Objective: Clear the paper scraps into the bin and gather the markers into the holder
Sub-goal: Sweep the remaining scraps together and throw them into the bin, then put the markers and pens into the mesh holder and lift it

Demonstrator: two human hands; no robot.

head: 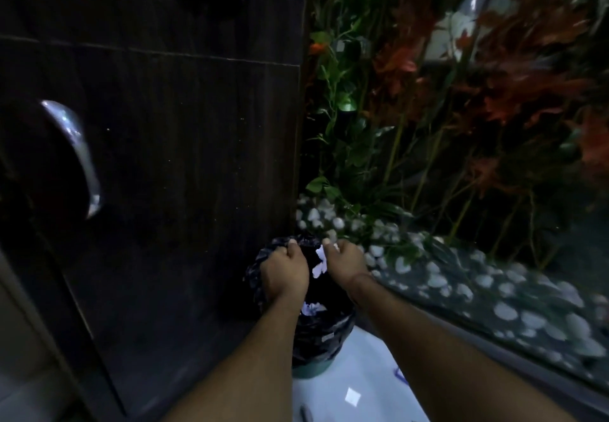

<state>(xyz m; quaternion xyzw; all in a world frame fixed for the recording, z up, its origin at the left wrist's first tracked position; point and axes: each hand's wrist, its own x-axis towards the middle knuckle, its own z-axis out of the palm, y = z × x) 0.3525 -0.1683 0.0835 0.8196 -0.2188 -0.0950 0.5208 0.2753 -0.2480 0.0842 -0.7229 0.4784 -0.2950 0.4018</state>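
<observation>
A small green bin [309, 369] lined with a black plastic bag [323, 332] stands on the pale floor beside a dark cabinet. Both my hands hover over its mouth. My left hand [286, 271] is closed, knuckles up, and what it holds is hidden. White paper scraps [320, 262] show at the fingers of my right hand [346, 263], which pinches them above the opening. More white paper [311, 309] lies inside the bag. One white scrap [352, 397] rests on the floor near me, beside a dark marker [306, 415]. A blue marker [400, 375] peeks out by my right forearm.
The dark wooden cabinet [164, 174] with chrome handles [75, 154] fills the left. To the right a bed of white pebbles [494, 296] with green and red plants [461, 92] sits behind a low dark ledge. The scene is dim.
</observation>
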